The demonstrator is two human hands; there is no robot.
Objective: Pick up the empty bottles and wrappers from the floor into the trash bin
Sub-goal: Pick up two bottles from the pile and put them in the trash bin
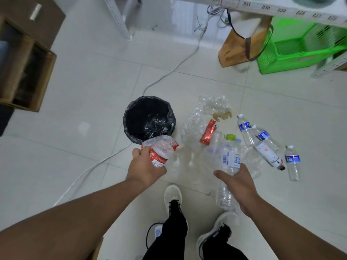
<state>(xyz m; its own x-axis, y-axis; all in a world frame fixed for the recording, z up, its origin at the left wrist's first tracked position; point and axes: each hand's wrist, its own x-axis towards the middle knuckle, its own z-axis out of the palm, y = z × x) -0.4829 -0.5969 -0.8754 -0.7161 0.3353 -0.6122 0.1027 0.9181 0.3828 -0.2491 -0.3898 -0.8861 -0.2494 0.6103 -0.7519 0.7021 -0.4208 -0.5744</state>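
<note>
Bottles fill both your hands: your left hand (145, 165) clamps the red-labelled bottle (159, 153) beside the trash bin (129, 117) for dropping, your right hand (239, 182) grips the green-capped bottle (230, 156).

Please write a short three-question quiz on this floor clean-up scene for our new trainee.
1. True or false: the left hand holds a crushed red-label bottle near the trash bin.
2. What colour is the cap of the bottle that the right hand grips?
A. blue
B. green
C. red
3. Fill in: the red wrapper lies on the ____, right of the bin.

Key: 1 true; 2 B; 3 floor.
</note>
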